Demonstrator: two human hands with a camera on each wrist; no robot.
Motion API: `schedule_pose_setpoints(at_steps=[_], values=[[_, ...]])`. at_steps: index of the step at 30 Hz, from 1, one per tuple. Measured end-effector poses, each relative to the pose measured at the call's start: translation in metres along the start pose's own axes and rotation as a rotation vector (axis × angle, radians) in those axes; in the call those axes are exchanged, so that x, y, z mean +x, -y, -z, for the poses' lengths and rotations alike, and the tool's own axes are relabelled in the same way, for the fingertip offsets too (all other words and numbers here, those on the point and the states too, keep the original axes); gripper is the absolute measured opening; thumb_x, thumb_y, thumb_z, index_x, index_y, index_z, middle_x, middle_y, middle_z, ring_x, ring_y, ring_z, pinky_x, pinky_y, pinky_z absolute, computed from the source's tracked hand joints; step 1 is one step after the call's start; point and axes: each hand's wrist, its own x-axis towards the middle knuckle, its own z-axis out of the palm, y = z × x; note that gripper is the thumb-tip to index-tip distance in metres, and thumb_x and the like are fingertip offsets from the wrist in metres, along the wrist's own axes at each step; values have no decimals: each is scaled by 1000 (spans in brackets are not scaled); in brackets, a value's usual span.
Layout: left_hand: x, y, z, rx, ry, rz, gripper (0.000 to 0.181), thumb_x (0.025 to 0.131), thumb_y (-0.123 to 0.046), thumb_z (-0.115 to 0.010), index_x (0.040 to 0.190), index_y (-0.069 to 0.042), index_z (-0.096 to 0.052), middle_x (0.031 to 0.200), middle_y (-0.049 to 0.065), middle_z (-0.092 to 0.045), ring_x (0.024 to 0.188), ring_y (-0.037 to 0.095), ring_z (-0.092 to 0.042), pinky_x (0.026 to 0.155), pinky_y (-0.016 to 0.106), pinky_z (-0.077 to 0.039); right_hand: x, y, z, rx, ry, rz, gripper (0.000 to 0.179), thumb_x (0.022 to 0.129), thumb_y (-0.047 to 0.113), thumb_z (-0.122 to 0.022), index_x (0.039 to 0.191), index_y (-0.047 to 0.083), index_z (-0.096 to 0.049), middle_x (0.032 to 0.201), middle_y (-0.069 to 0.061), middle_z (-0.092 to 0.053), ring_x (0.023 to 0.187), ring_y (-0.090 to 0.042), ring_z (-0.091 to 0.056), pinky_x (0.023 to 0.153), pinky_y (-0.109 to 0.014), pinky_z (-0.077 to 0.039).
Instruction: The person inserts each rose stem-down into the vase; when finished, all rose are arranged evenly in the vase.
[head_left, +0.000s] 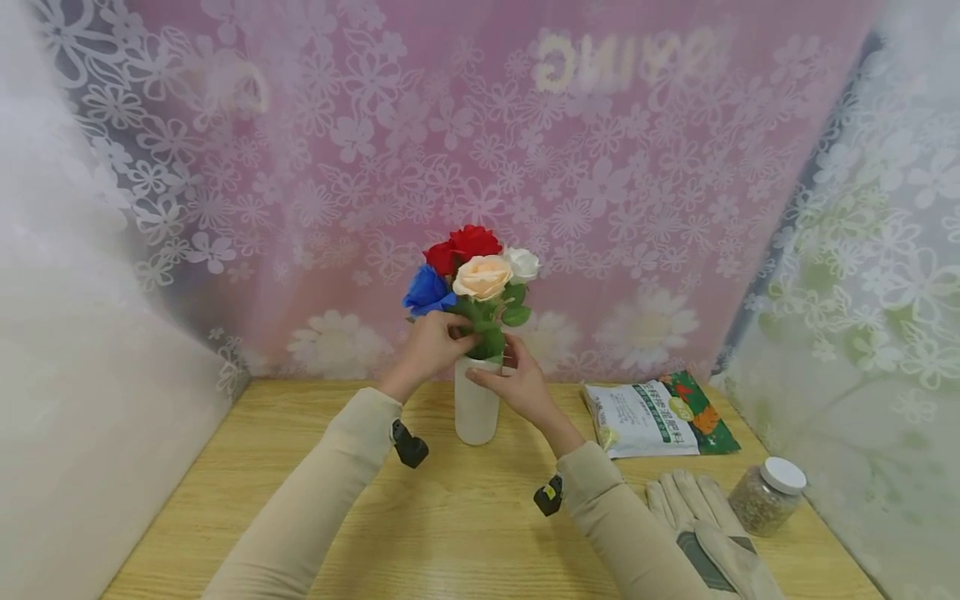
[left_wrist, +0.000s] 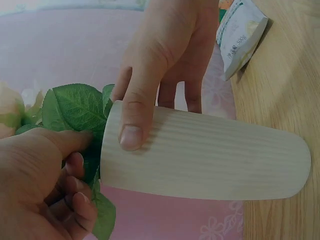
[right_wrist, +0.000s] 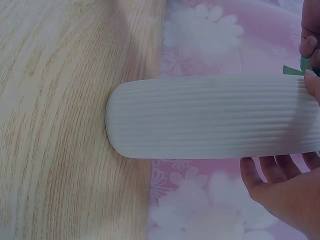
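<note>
A white ribbed vase (head_left: 477, 412) stands upright on the table, holding artificial-looking roses: red (head_left: 475, 242), blue (head_left: 429, 292), peach (head_left: 482, 277) and white (head_left: 522, 264). My right hand (head_left: 525, 385) grips the vase near its rim, thumb in front and fingers round the far side. At the vase mouth, my left hand (left_wrist: 45, 180) has its thumb and curled fingers on the leafy rose stem, among green leaves (left_wrist: 75, 112). The exact pinch point is hidden by the leaves. In the right wrist view the vase (right_wrist: 210, 117) shows down to its base, on the wood.
On the right of the wooden table (head_left: 457, 533) lie a white and green fertilizer bag (head_left: 652, 418) and pale work gloves (head_left: 705, 517). A jar of granules with a white lid (head_left: 767, 496) stands beside the gloves. Flower-patterned curtains (head_left: 450, 150) hang behind and at the sides.
</note>
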Motion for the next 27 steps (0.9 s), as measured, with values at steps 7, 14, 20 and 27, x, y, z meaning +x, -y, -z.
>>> schedule_pose_setpoints(at_steps=[7,14,20,27], values=[[-1,4,3,17,72,41,22,95,-22,-79,107,-4,-83,83,8,-79,65,11,-62,56,20,-50,1,3,-3,-21,-14,13,89,88,43,-86,160,24,-38,148,-9,-54,133,-33,-57,101,-51,-59],[-4,10,7,-9,102,-32,25,95,-22,-79,109,-2,-82,80,8,-76,67,14,-59,57,23,-49,0,2,-3,-39,-14,20,88,88,46,-85,160,27,-38,148,-6,-55,132,-32,-58,100,-52,-59],[-9,13,11,-80,74,-88,24,96,-20,-78,112,-3,-82,71,5,-69,61,12,-52,50,23,-42,-1,1,-3,-26,-6,31,88,89,45,-85,161,31,-36,149,-6,-54,132,-32,-57,100,-52,-59],[-21,16,22,-197,-35,-134,17,98,-18,-75,103,-4,-84,69,10,-69,57,11,-50,50,23,-41,0,-1,-4,-35,-10,23,90,87,48,-85,160,28,-37,150,-6,-54,133,-32,-57,101,-54,-59]])
